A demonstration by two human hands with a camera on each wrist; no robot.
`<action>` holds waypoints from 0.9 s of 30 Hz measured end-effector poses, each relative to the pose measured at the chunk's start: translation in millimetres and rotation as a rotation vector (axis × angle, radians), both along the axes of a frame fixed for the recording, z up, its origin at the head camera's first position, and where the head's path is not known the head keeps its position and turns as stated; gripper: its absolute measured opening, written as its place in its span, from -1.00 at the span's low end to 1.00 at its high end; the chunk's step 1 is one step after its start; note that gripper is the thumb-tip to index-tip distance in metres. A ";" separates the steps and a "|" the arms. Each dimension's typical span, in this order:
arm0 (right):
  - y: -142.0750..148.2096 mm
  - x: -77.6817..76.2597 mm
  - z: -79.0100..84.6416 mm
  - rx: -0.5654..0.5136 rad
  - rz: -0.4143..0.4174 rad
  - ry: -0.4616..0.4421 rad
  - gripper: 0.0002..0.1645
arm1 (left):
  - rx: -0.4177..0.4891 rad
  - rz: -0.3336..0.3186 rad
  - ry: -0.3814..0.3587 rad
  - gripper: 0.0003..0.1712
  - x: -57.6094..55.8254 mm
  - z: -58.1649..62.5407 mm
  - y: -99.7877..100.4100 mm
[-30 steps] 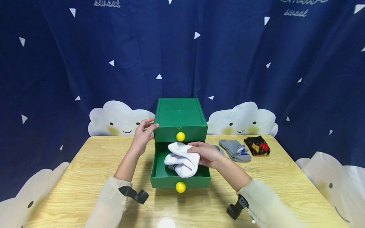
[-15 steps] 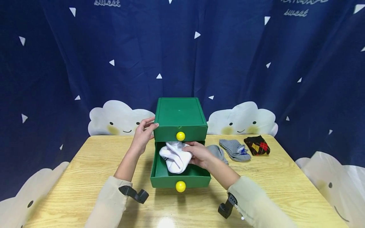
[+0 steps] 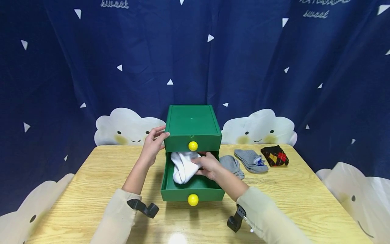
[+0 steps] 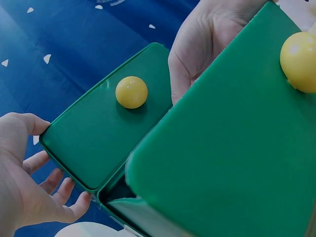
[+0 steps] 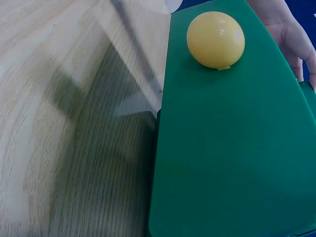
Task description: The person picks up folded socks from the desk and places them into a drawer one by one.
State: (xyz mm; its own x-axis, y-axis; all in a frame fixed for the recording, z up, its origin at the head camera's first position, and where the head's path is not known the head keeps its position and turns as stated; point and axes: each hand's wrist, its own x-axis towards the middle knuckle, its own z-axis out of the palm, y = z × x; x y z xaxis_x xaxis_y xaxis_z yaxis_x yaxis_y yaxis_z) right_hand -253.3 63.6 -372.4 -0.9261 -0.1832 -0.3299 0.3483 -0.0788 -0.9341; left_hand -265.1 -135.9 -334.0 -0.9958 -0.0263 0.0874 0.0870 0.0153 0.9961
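Right hand first, in the head view: I see its thumb and fingers pinching the white socks, which sit inside the pulled-out lower drawer and partly under the front of the green cabinet; I judge it best to keep the bundle low and flat so nothing snags on the edge above, loosening only once it lies on the drawer floor; against a second ago, hand and socks are further left and deeper in, while the left hand has stayed at the cabinet's corner.

From the left wrist, I see that hand's fingers spread and lightly bent along the side, thumb tip on the edge, enclosing nothing; I would keep it there as a brace; the socks are hidden.

From the right wrist, drawer front and yellow knob fill my view; I cannot tell the pinch there.
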 end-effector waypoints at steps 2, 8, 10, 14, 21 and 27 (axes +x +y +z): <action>-0.4 -0.9 0.0 -0.008 -0.006 -0.003 -0.30 | 0.001 0.002 0.000 -0.45 0.2 0.4 0.5; -4.3 -0.1 -0.6 -0.016 0.022 -0.011 -0.29 | -0.002 0.002 -0.001 -0.44 0.8 0.2 0.0; -5.0 0.9 -1.6 0.017 0.052 -0.013 -0.28 | 0.000 -0.001 -0.001 -0.44 0.7 -0.1 0.1; -3.0 2.6 -3.0 0.110 0.115 -0.018 -0.22 | 0.001 -0.002 -0.002 -0.44 0.2 -1.0 0.0; 6.9 3.7 3.4 0.315 0.165 0.018 -0.22 | 0.005 -0.001 0.000 -0.45 -0.9 -1.5 0.4; 14.6 8.5 16.9 0.485 0.186 0.061 -0.32 | 0.003 -0.004 0.000 -0.45 -0.7 -1.2 -0.3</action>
State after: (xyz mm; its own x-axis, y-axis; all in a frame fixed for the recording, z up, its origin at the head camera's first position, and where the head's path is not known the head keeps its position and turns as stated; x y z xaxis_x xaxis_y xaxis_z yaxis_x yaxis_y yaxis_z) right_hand -244.8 78.2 -355.5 -0.9127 -0.1858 -0.3639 0.2588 0.4262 -0.8668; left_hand -265.8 -136.2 -335.2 -0.9960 -0.0223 0.0870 0.0868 0.0120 0.9962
